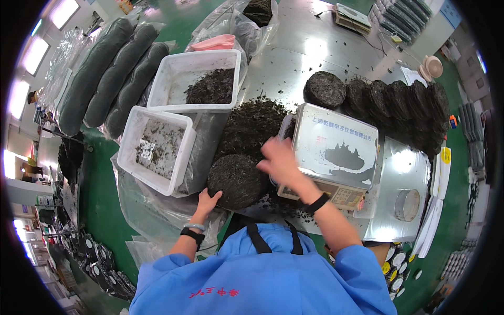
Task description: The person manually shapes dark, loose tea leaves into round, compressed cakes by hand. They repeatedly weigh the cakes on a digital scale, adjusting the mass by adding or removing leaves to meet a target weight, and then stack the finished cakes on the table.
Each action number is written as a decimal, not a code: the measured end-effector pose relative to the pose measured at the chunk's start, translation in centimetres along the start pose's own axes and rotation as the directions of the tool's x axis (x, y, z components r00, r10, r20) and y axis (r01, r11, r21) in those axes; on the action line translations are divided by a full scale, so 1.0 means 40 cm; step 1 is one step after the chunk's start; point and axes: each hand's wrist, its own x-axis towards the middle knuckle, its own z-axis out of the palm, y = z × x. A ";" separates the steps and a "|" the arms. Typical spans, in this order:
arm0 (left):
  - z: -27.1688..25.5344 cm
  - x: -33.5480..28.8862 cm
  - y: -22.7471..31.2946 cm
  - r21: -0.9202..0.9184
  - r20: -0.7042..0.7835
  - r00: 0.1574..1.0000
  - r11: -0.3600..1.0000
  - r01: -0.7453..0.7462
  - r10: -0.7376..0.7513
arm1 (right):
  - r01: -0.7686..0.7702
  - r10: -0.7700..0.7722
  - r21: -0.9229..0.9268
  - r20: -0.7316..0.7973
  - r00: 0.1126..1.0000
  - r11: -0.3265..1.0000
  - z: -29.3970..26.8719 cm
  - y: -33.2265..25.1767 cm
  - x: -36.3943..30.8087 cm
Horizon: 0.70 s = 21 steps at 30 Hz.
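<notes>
A dark round disc [237, 181] of what looks like dried seaweed lies in front of me on the metal table. My left hand [207, 202] grips its near-left rim, thumb against the edge; part of the fingers is hidden. Over the disc's right edge, beside the scale, my right hand [278, 163] is blurred by motion, and whether it holds anything does not show. Just beyond the disc spreads a heap of loose dark flakes [252, 126]. The white-topped weighing scale [336, 144] stands to the right, with a dark patch on its plate.
Two white plastic tubs [152, 178] [157, 79] with dark scraps stand at the left, near long bagged rolls [94, 73]. A row of stacked dark discs [388, 100] runs along the back right. A round clear container [407, 205] sits right of the scale.
</notes>
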 end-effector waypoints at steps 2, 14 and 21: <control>0.035 0.014 -0.001 0.011 -0.099 0.995 1.000 -0.018 0.019 | 0.118 -0.120 0.269 -0.010 0.993 0.956 0.247 -0.037 0.006; -0.001 -0.075 0.152 -0.661 0.183 0.983 0.744 0.098 0.033 | 0.067 -0.052 0.085 -0.172 0.984 0.994 0.399 -0.061 -0.071; -0.084 -0.193 0.265 -0.924 0.205 0.945 0.370 0.101 0.254 | 0.274 0.222 0.502 -0.722 0.655 0.820 0.159 -0.103 -0.048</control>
